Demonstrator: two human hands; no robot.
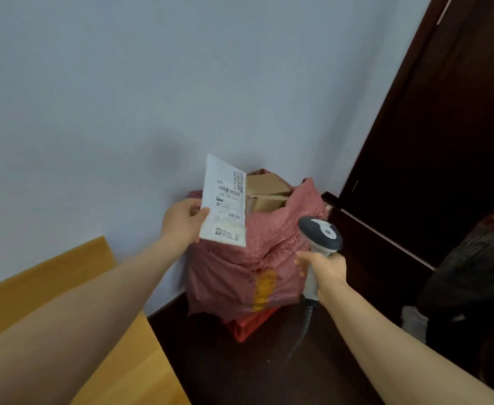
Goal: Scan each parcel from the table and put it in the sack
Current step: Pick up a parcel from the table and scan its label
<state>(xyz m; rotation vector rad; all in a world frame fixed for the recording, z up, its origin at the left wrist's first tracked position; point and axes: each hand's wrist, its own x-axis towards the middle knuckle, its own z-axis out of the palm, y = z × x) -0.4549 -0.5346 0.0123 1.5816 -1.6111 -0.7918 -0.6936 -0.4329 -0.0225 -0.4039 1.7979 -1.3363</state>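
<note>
Flat white parcel (225, 203) at frame centre, long axis near upright, label facing camera; barcode shows, small print too blurred to read; left hand (183, 222) pinches its left edge, in front of red sack (239, 267); right hand (323, 268) grips scanner (320, 235) handle, head uppermost

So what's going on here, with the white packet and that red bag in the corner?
A person is handling parcels. The left hand holds a flat white labelled parcel up in front of the open red sack, which already has cardboard boxes in it. The right hand grips a handheld scanner beside the sack. Whether this parcel has been scanned yet cannot be told.
</note>
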